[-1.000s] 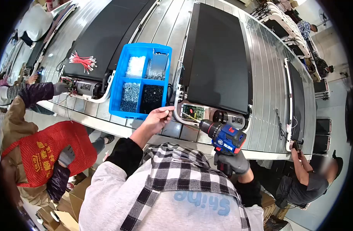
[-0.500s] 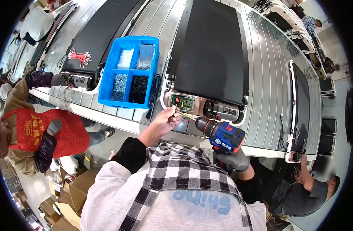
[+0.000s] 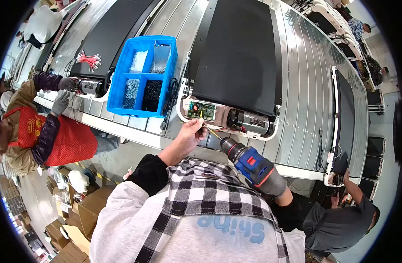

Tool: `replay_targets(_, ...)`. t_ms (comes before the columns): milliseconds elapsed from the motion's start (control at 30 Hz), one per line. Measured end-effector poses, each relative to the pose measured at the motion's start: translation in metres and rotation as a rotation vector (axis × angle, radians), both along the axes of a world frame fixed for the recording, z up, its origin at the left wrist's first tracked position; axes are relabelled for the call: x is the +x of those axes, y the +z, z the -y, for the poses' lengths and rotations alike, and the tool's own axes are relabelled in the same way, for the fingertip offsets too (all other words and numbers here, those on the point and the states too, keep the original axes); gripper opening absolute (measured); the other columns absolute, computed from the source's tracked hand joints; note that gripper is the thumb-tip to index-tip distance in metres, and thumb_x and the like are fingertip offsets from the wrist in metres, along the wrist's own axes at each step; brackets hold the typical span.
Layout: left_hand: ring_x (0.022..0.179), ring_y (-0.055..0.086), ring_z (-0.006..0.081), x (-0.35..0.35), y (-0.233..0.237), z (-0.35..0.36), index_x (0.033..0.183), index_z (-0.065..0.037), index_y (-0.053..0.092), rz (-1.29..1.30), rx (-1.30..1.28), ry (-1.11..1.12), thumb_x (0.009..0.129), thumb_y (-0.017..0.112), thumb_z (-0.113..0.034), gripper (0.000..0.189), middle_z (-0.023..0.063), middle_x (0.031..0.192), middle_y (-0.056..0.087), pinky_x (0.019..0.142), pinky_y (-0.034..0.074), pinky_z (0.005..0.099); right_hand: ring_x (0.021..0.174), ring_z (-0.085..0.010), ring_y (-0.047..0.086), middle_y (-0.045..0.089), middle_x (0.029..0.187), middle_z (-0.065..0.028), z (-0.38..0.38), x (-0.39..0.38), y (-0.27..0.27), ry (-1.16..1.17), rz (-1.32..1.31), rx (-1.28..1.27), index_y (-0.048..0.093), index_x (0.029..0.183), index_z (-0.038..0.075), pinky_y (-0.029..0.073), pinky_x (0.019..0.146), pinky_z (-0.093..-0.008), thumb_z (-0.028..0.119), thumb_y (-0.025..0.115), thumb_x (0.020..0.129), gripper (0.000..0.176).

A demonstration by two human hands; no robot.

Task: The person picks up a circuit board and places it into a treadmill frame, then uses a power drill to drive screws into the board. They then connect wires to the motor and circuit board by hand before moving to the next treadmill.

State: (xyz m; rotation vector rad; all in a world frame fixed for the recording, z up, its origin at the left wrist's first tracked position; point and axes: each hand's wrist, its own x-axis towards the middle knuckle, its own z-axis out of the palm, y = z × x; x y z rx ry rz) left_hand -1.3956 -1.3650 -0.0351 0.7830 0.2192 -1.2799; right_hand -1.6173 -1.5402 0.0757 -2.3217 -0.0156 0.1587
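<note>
My bare left hand (image 3: 190, 134) is closed in a pinch at the front edge of a treadmill-like frame with a black belt (image 3: 236, 52). A thin yellow wire (image 3: 201, 114) sticks up from its fingertips; their exact grip is partly hidden. My gloved right hand (image 3: 274, 184) is wrapped round a blue cordless drill (image 3: 249, 162), whose thin bit points up and left toward the left hand's fingers. Just beyond the hands are a green circuit board (image 3: 205, 111) and a black cylindrical motor (image 3: 253, 123) in the frame's open end.
A blue divided bin (image 3: 141, 76) of screws and small parts stands left of the frame. Red-and-white wires (image 3: 88, 60) lie on another unit. A person in a red apron (image 3: 52, 140) works at left, another person (image 3: 341, 223) at right. Cardboard boxes (image 3: 93, 208) sit lower left.
The drill has swung lower, its rear end dropping toward the right. My left hand has shifted slightly up. The left co-worker now raises a second gloved hand to their unit.
</note>
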Motion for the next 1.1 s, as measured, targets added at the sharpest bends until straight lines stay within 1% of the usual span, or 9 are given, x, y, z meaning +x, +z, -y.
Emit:
replay_targets(33, 0.063, 0.050, 0.0133, 0.000, -0.005, -0.001, 0.083, -0.006, 0.054, -0.022, -0.026, -0.018, 0.093, 0.053, -0.023, 0.020, 0.0041, 0.072, 0.055, 0.056, 0.040, 0.0247, 0.072, -0.0291, 0.062, 0.064, 0.081, -0.0119, -0.003, -0.005, -0.010, -0.114, -0.137, 0.195, 0.061, 0.097, 0.007, 0.050, 0.064, -0.0353, 0.022, 0.071, 0.071, 0.032)
replay_targets(133, 0.063, 0.049, 0.0127, -0.001, -0.016, -0.001, 0.083, -0.006, 0.054, -0.078, 0.035, -0.010, 0.093, 0.052, -0.024, 0.020, 0.0031, 0.073, 0.054, 0.055, 0.039, 0.0244, 0.068, -0.0305, 0.063, 0.064, 0.075, -0.0104, -0.004, -0.009, -0.006, -0.158, -0.292, 0.099, 0.060, 0.089, 0.009, 0.050, 0.060, -0.0351, 0.026, 0.071, 0.070, 0.027)
replay_targets(233, 0.064, 0.048, 0.0118, 0.008, -0.053, -0.008, 0.086, -0.006, 0.054, -0.126, 0.133, 0.013, 0.095, 0.047, -0.023, 0.020, 0.0008, 0.073, 0.052, 0.056, 0.039, 0.0249, 0.076, -0.0312, 0.061, 0.063, 0.085, -0.0101, -0.012, -0.008, -0.039, -0.033, -0.063, -0.157, 0.060, 0.096, 0.011, 0.050, 0.066, -0.0366, 0.023, 0.068, 0.068, 0.031)
replay_targets(300, 0.064, 0.046, 0.0113, 0.028, -0.083, -0.015, 0.088, -0.004, 0.054, 0.328, 0.395, -0.048, 0.093, 0.050, -0.028, 0.024, -0.0010, 0.072, 0.049, 0.059, 0.039, 0.0253, 0.086, -0.0343, 0.057, 0.059, 0.098, -0.0121, -0.015, 0.014, -0.022, -0.074, 0.097, -0.245, 0.061, 0.104, 0.010, 0.050, 0.076, -0.0397, 0.008, 0.064, 0.064, 0.040)
replay_targets(333, 0.063, 0.043, 0.0105, 0.036, -0.080, -0.010, 0.086, -0.005, 0.053, 0.619, 0.607, -0.085, 0.092, 0.053, -0.031, 0.027, -0.0026, 0.070, 0.045, 0.058, 0.037, 0.0243, 0.084, -0.0298, 0.059, 0.059, 0.095, -0.0101, -0.015, 0.007, -0.031, -0.209, -0.015, -0.041, 0.059, 0.105, 0.008, 0.051, 0.073, -0.0382, 0.007, 0.064, 0.065, 0.041)
replay_targets(433, 0.071, 0.054, 0.0251, 0.055, -0.106, 0.003, 0.090, -0.002, 0.053, 1.718, 0.647, -0.044, 0.080, 0.067, -0.021, 0.025, 0.0082, 0.079, 0.057, 0.065, 0.043, 0.0330, 0.069, -0.0144, 0.062, 0.059, 0.080, -0.0052, -0.015, -0.007, -0.050, -0.614, -0.341, 0.446, 0.054, 0.103, 0.002, 0.051, 0.060, -0.0307, 0.005, 0.063, 0.071, 0.033)
replay_targets(467, 0.075, 0.053, 0.0311, 0.059, -0.111, 0.009, 0.090, -0.003, 0.053, 1.770, 0.513, -0.051, 0.075, 0.070, -0.017, 0.027, 0.0120, 0.081, 0.056, 0.067, 0.044, 0.0381, 0.071, -0.0172, 0.062, 0.061, 0.079, -0.0075, -0.016, -0.005, -0.054, -0.658, -0.400, 0.454, 0.056, 0.099, 0.002, 0.051, 0.063, -0.0318, 0.009, 0.065, 0.071, 0.030)
replay_targets(667, 0.076, 0.052, 0.0311, 0.057, -0.128, 0.021, 0.094, -0.006, 0.051, 1.699, 0.505, -0.290, 0.069, 0.073, -0.014, 0.034, 0.0091, 0.077, 0.052, 0.065, 0.041, 0.0421, 0.071, -0.0262, 0.064, 0.065, 0.074, -0.0164, -0.011, 0.019, -0.061, -0.724, -0.600, 0.360, 0.061, 0.083, 0.001, 0.049, 0.066, -0.0358, 0.025, 0.067, 0.070, 0.028)
replay_targets(1100, 0.076, 0.050, 0.0305, 0.057, -0.128, 0.024, 0.097, -0.005, 0.052, 1.700, 0.440, -0.320, 0.069, 0.071, -0.011, 0.034, 0.0092, 0.076, 0.050, 0.065, 0.042, 0.0406, 0.084, -0.0285, 0.065, 0.067, 0.087, -0.0168, 0.009, 0.059, -0.071, -0.573, -0.883, 0.287, 0.064, 0.097, 0.004, 0.052, 0.077, -0.0351, 0.034, 0.071, 0.067, 0.043)
